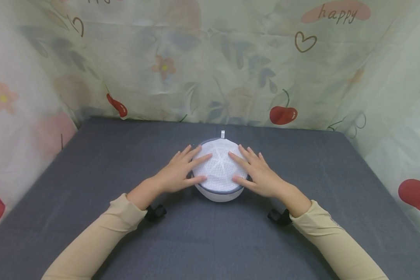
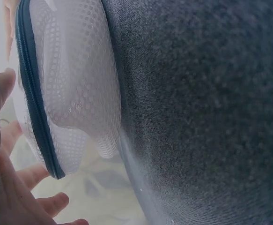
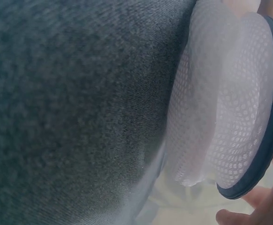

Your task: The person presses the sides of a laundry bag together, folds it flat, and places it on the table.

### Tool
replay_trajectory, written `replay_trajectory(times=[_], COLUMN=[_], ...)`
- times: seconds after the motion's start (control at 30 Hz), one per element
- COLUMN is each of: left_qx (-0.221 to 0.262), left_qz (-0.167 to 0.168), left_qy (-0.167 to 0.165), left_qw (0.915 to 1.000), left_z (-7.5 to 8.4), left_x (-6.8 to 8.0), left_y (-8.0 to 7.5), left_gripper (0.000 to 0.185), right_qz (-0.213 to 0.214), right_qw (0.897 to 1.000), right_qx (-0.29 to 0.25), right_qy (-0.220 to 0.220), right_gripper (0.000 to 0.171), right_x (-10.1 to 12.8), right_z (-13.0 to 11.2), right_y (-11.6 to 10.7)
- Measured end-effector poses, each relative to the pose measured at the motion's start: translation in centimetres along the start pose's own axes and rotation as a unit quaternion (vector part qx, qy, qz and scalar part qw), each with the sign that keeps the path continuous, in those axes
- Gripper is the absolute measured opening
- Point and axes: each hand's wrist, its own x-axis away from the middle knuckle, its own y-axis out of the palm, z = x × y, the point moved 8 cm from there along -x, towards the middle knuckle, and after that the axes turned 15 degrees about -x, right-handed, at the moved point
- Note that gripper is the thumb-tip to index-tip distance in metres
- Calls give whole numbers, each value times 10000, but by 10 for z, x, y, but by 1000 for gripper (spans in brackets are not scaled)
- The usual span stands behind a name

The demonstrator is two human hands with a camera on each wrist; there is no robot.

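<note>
A round white mesh laundry bag [image 1: 219, 165] with a dark blue zipper edge sits on the grey cloth-covered table. Its small white loop tab [image 1: 223, 134] points away from me. My left hand [image 1: 176, 171] spreads over the bag's left rim, thumb and fingers extended across the top. On the opposite rim my right hand [image 1: 262, 173] lies the same way, fingers spread. From the left wrist view, the mesh side wall [image 2: 75, 70] bulges below the zipper [image 2: 33, 93]. In the right wrist view the mesh wall [image 3: 202, 108] appears creased, under the blue edge [image 3: 272, 122].
The grey tabletop [image 1: 210, 241] extends around the bag on every side. A printed curtain [image 1: 210, 58] with flowers, cherries and lettering hangs behind and at both sides. Black wrist camera mounts [image 1: 155, 213] show beneath the beige sleeves [image 1: 101, 233].
</note>
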Motion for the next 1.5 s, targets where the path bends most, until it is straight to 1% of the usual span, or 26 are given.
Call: replay_trajectory(times=[0.4, 0.53, 0.87, 1.5], left_qx=[-58, -113, -126, -75], left_qz=[-183, -245, -593, -964], left_qy=[-37, -53, -145, -244], left_qw=[9998, 9996, 9981, 9950], left_z=[1, 1, 2, 2], left_x=[1, 0, 0, 1], left_y=[5, 8, 15, 23], left_gripper=[68, 68, 68, 68], right_qz=[-83, -167, -446, -654], right_qw=[9999, 9996, 9982, 9957], right_qx=[104, 120, 218, 219], right_qy=[81, 180, 347, 614], right_gripper=[70, 70, 71, 72], right_x=[0, 0, -1, 0], right_z=[3, 5, 11, 14], right_y=[5, 7, 15, 21])
